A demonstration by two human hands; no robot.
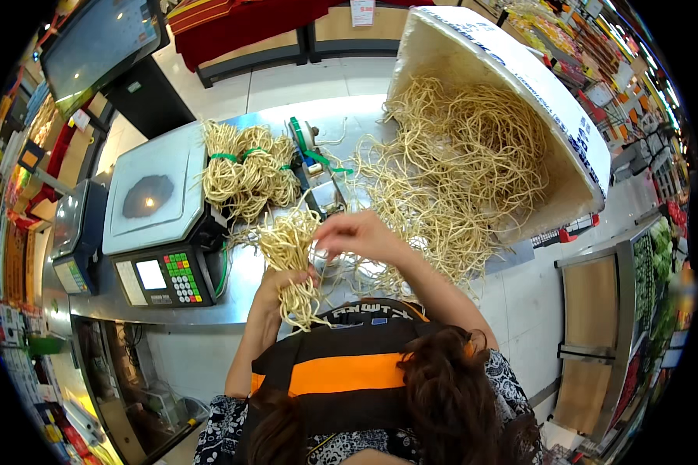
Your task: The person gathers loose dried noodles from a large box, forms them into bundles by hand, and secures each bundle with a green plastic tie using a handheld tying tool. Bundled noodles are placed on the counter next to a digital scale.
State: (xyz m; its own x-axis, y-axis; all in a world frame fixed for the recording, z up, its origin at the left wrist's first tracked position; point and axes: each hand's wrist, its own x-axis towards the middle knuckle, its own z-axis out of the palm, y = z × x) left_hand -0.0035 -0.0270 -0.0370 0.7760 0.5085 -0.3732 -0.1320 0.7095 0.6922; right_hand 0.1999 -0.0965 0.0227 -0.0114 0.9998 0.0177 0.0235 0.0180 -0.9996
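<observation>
My left hand [283,283] is wrapped around a loose bundle of pale, thin root-like strands [291,235], above the near edge of the steel counter. Strands stick out above and below the fist. Just right of the bundle is my right hand [358,235], its fingers bent toward it; whether a strand is between them is not clear. Several tied bundles [250,168] with green tape lie beyond my left hand. Beside them stands a tape bundling tool [320,168] with a green tape roll. Loose strands [436,209] spread across the counter to the right.
A white foam box [576,122] lies on its side at the right, its strands spilling out. At left stand a weighing scale [157,232] and a second scale [72,232]. A large screen [107,43] rises at the far left. A wood-panelled produce stand [593,337] is at right.
</observation>
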